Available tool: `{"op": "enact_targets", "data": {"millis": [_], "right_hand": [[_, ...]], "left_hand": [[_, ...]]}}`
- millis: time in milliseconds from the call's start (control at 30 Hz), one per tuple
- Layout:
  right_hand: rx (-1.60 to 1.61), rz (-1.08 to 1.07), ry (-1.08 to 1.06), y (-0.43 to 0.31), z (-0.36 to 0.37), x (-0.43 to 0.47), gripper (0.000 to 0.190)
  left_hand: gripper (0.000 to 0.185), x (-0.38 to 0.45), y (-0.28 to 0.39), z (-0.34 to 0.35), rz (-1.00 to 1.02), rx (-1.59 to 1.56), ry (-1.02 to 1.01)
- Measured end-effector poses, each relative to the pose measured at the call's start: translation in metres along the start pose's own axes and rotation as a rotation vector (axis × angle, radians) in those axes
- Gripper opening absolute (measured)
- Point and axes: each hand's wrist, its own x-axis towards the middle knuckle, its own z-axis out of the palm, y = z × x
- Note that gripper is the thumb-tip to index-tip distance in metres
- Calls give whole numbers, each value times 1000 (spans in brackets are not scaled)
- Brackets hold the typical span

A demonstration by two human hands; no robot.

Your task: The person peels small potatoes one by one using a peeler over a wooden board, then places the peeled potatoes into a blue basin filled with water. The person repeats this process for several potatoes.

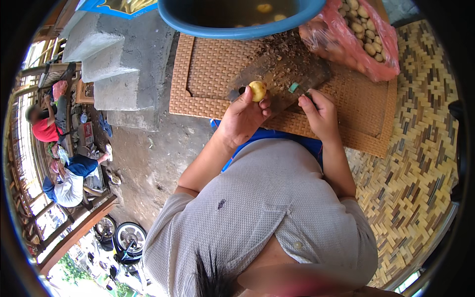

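My left hand [245, 117] holds a small peeled yellow potato [257, 92] between thumb and fingers, above the near left end of a dark wooden cutting board [265, 74]. In my right hand [322, 113] is a small hand tool with a green part [294, 87], held a little apart from the potato; my fingers hide most of it, so its exact kind is unclear. Brown peel scraps [284, 48] lie scattered over the board. Beyond it, a blue plastic basin [237, 32] contains murky water with yellow peeled potatoes [264, 8] in it.
The board rests on a woven rattan table [211, 74]. A pink plastic bag [387, 59] of small unpeeled potatoes [365, 35] stands at the far right. Concrete steps [122, 85] rise on the left, woven bamboo matting [415, 122] lies right. Two people sit farther left, above parked motorbikes [130, 241].
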Motion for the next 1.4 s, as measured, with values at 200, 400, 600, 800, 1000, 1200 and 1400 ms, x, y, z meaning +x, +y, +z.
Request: {"op": "enact_targets", "data": {"millis": [200,400,600,800,1000,1200,1400], "right_hand": [[253,191,-59,12,4,-13,43],[210,113,-76,6,5,-11,42],[107,-9,-90,-12,4,-6,39],[24,-106,-138,-20,14,1,36],[-265,-93,10,-11,1,17,33],[-656,-421,-110,-7,-3,35,40],[-393,-551,-79,-53,1,58,29]], "left_hand": [[44,-2,6,-8,56,-29,41],[41,1,6,-4,82,-59,42],[46,0,3,2,116,48,8],[50,-4,-8,-1,127,169,-51],[38,-1,4,-10,481,395,65],[40,3,45,-14,656,492,190],[44,0,63,17,774,752,53]]}}
